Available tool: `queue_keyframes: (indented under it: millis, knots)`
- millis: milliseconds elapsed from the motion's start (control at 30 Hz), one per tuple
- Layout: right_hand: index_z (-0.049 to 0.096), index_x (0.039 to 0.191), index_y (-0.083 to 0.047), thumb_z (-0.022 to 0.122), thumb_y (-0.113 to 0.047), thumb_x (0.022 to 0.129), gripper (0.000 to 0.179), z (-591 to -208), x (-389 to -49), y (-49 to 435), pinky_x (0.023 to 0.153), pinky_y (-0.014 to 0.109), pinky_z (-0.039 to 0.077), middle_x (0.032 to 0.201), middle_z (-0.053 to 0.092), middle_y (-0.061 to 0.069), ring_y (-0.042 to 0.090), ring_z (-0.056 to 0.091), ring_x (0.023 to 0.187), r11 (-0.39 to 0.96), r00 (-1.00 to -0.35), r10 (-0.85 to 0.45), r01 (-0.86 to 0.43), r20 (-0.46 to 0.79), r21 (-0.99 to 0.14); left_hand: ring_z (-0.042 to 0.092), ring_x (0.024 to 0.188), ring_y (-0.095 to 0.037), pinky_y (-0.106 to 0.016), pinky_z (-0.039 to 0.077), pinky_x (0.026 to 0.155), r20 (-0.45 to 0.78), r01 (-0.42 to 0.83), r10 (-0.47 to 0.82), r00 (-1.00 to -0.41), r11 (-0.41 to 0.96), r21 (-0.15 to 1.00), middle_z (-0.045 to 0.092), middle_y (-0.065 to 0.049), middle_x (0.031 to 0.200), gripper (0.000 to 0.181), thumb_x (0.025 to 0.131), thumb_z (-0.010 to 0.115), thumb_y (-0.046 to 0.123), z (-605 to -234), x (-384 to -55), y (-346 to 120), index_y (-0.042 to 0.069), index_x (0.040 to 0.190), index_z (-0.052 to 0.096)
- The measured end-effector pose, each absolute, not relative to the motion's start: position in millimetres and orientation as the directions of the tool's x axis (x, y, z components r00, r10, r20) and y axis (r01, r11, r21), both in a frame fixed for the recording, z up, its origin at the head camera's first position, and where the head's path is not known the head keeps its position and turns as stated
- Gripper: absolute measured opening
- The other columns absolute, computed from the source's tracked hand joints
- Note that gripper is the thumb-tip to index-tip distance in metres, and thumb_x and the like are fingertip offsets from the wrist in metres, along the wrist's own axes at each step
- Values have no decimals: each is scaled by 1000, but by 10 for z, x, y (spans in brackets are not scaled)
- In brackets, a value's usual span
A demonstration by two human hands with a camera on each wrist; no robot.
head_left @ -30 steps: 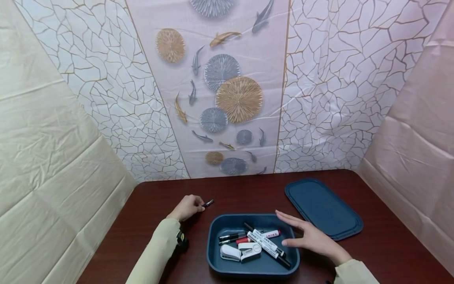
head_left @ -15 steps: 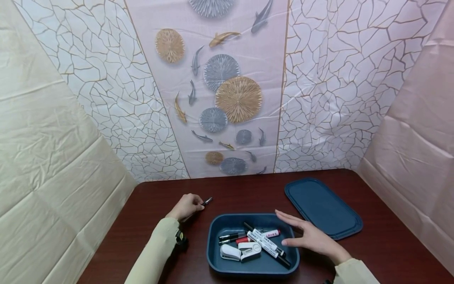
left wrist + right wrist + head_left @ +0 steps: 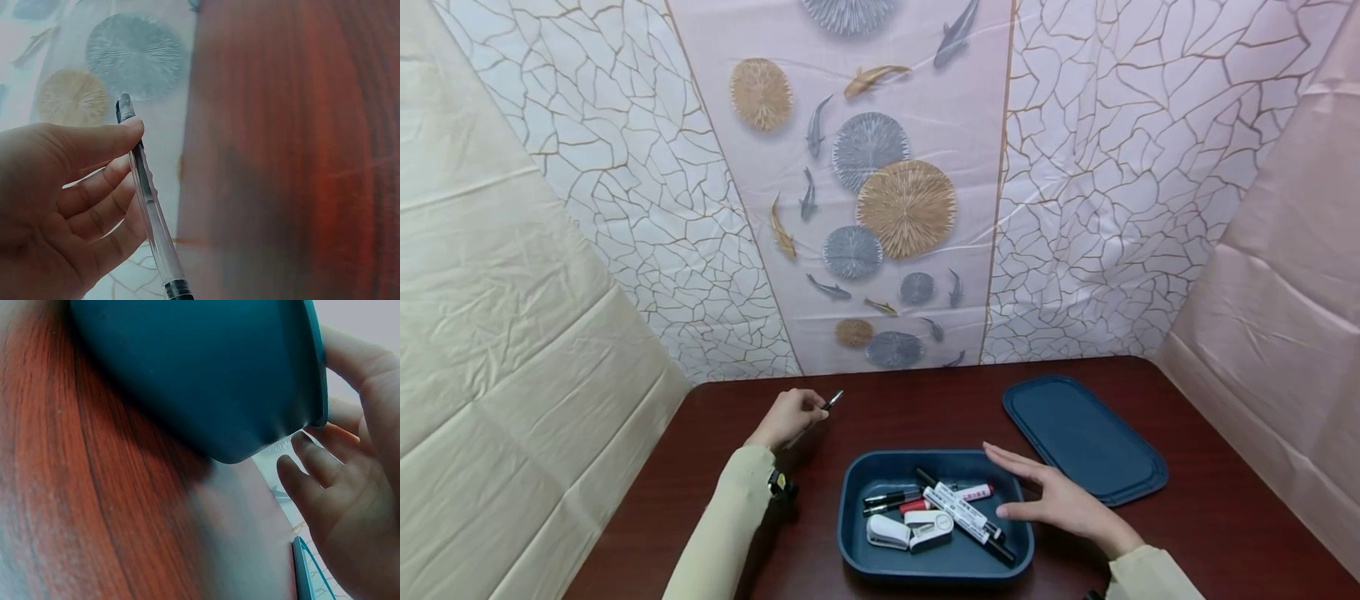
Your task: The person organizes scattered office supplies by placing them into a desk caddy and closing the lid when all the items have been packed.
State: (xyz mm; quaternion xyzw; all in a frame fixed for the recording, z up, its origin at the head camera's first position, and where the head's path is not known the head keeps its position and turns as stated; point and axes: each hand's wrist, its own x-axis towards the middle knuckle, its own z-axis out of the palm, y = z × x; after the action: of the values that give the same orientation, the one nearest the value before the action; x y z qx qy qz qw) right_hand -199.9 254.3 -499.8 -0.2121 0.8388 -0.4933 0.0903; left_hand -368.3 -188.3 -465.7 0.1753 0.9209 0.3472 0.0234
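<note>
My left hand point(image 3: 790, 417) pinches a gel pen point(image 3: 153, 212) between thumb and fingertips, left of the box and above the dark red table. The pen has a clear barrel with dark end parts, and in the left wrist view it slants across the fingertips. My right hand point(image 3: 1063, 504) is at the right rim of the blue box point(image 3: 844, 508), fingers extended and thumb apart. In the right wrist view, the rim hides some fingertips of the right hand, so firm contact is unclear. Inside the box lie black-and-white markers point(image 3: 966, 517), a red-and-white marker point(image 3: 977, 493), black pens point(image 3: 883, 502) and white staplers point(image 3: 887, 533).
A blue lid point(image 3: 1086, 437) lies flat on the table point(image 3: 925, 408), behind and right of the box. Patterned cloth point(image 3: 895, 208) hangs along the table's back edge, with plain cloth walls point(image 3: 535, 333) at the sides.
My left hand has risen with the pen, moving slightly away and left; the pen now tilts more steeply. The right hand and the box have stayed in place.
</note>
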Motion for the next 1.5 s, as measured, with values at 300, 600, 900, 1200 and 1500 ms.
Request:
queue_keyframes:
  millis: [300,600,900,1200,1500]
  knots:
    - [36,158,-23,77,-26,91,78,-4999,-1990,2543,105,65,38,164,26,11,45,24,147,412,-895,-442,-257,55,-874,64,83,-15,-38,54,75,126,287,277,-953,677,678,70,-1,95,10,94,73,17,-4478,-3712,-1910,11,102,74]
    - [36,158,-19,77,-27,91,80,-4980,-1985,2537,104,63,39,164,27,11,45,25,147,421,-898,-437,-259,56,-869,65,85,-19,-38,54,73,179,290,232,-956,659,694,71,-4,99,15,96,72,19,-4340,-3719,-1905,8,107,74]
    - [36,158,-20,77,-27,91,79,-4991,-1991,2537,105,63,39,164,27,11,44,25,147,425,-897,-438,-264,58,-866,66,87,-22,-42,55,76,255,282,136,-957,634,720,71,-9,99,23,96,71,20,-4252,-3703,-1891,3,111,72]
    - [35,158,-19,77,-27,91,80,-5000,-1991,2540,105,63,38,164,27,10,44,25,147,426,-898,-437,-262,56,-866,68,83,-24,-40,54,70,348,332,90,-933,592,735,72,-9,94,20,96,71,18,-4102,-3688,-1834,3,108,73]
    - [35,158,-16,77,-28,91,81,-4999,-2001,2538,106,61,39,164,27,10,42,25,147,432,-895,-442,-277,67,-858,67,83,-24,-38,54,69,379,338,52,-924,574,746,72,-9,94,19,96,71,20,-3936,-3655,-1771,4,107,73]
